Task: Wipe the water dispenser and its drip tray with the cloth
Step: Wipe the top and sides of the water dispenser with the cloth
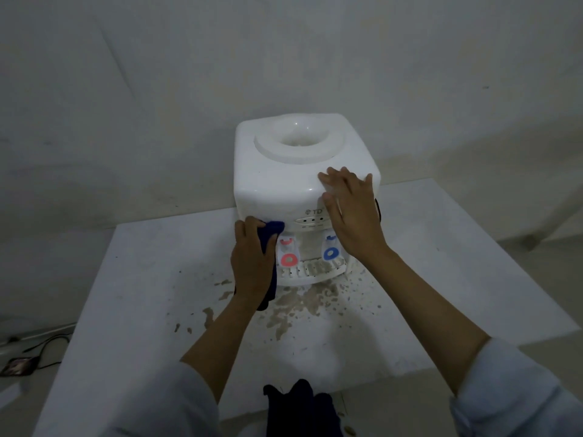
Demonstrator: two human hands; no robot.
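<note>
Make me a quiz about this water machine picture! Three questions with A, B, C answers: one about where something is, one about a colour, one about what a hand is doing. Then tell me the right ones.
1. Where is the blue cloth?
A. On the dispenser's front left corner
B. In the drip tray
C. On the floor

2. What colour is the ring on the left tap?
A. Green
B. Red
C. Yellow

3. What is the right hand doing?
A. Gripping a cup
B. Hanging off the table
C. Resting flat on the dispenser

Answers:
1 A: the left hand presses the cloth against the water dispenser there.
2 B: that ring is red; the right tap has the blue one.
3 C: its fingers lie straight over the top front edge.
</note>
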